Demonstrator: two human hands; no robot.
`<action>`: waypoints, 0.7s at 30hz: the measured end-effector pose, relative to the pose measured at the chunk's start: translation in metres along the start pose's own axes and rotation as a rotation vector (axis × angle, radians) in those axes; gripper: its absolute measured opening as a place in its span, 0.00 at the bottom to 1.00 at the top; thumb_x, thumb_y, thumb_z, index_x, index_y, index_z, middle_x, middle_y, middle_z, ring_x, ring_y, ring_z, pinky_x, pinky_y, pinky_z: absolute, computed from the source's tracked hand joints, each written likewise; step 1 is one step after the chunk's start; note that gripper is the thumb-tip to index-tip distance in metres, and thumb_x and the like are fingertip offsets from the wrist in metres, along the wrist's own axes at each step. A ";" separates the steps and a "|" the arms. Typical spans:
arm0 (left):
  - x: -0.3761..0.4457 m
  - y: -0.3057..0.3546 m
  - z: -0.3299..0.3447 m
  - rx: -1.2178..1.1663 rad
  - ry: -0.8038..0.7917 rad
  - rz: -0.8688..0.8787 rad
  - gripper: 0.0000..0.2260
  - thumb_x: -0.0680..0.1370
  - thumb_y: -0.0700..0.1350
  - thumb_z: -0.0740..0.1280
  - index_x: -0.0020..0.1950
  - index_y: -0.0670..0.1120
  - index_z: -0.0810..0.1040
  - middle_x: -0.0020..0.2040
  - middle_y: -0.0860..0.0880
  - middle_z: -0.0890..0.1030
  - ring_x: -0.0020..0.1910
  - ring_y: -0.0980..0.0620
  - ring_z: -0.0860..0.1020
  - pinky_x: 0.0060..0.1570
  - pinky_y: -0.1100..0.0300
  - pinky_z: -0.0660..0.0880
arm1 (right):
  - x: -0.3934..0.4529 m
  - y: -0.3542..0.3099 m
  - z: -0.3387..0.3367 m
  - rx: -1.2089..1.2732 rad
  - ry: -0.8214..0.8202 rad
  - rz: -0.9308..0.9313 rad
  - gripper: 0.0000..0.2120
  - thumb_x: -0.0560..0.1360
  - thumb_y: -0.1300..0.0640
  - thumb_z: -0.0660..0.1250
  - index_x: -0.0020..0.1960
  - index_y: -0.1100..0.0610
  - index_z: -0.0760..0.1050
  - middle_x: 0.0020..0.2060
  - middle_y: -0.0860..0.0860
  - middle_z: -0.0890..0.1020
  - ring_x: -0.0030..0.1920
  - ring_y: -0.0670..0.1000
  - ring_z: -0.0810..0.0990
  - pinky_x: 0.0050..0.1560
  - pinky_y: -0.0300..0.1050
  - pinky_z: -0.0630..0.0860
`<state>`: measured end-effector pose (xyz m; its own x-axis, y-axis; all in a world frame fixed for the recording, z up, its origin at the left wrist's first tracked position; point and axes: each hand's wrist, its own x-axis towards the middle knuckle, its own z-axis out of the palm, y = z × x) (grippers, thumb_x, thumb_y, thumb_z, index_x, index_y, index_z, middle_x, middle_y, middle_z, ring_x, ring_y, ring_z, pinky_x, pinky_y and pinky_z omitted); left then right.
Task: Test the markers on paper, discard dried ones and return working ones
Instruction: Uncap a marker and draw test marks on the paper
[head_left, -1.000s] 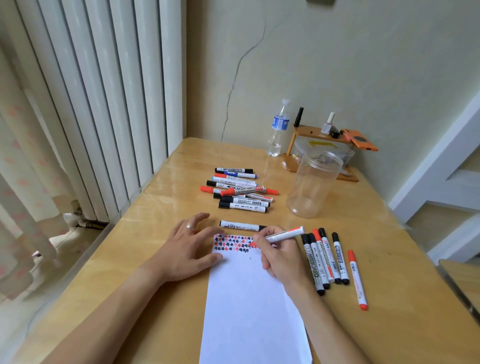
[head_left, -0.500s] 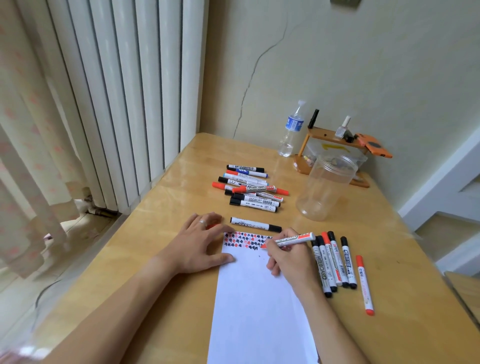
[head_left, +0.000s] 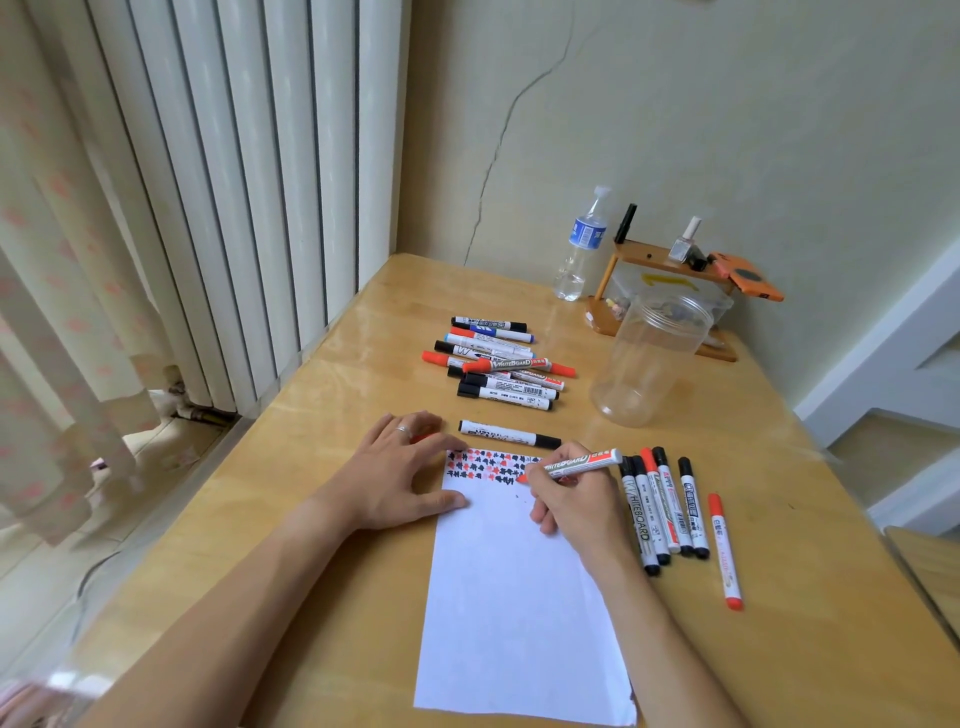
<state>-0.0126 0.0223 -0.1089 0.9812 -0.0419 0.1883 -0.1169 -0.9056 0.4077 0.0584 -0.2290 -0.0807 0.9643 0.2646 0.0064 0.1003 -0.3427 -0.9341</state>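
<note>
Now right hand (head_left: 574, 499) gripping red marker (head_left: 576, 463), tip on paper (head_left: 519, 597); left hand (head_left: 400, 475) flat, pressing paper

paper (head_left: 514, 613): white, red-and-black scribble rows on top
held marker (head_left: 576, 462): red, white barrel
table (head_left: 332, 395): honey wood

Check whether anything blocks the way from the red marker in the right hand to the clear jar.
Nothing visible does. The right hand holds the red marker over the paper; bare tabletop separates it from the open jar.
</note>
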 end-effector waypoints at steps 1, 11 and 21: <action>0.000 0.000 0.000 0.004 0.002 0.002 0.30 0.72 0.78 0.58 0.72 0.68 0.66 0.75 0.54 0.63 0.77 0.55 0.61 0.80 0.48 0.44 | 0.000 0.000 0.000 0.005 0.002 0.002 0.07 0.76 0.57 0.72 0.45 0.60 0.76 0.29 0.60 0.82 0.26 0.56 0.78 0.29 0.46 0.73; 0.001 0.000 -0.001 -0.006 -0.005 0.001 0.31 0.72 0.78 0.57 0.72 0.67 0.67 0.74 0.55 0.63 0.76 0.55 0.61 0.80 0.47 0.44 | 0.000 0.000 0.000 0.022 0.016 0.003 0.06 0.76 0.58 0.71 0.44 0.59 0.77 0.28 0.60 0.81 0.27 0.56 0.78 0.28 0.45 0.73; 0.000 0.000 -0.002 0.003 -0.021 0.010 0.30 0.74 0.76 0.59 0.73 0.67 0.65 0.75 0.54 0.62 0.77 0.55 0.60 0.80 0.46 0.43 | -0.001 -0.002 0.000 0.006 0.016 0.022 0.07 0.77 0.57 0.71 0.45 0.59 0.75 0.28 0.59 0.82 0.26 0.55 0.78 0.29 0.45 0.74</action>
<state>-0.0127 0.0228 -0.1068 0.9830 -0.0593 0.1736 -0.1258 -0.9065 0.4030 0.0576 -0.2288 -0.0790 0.9701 0.2424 -0.0085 0.0775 -0.3430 -0.9361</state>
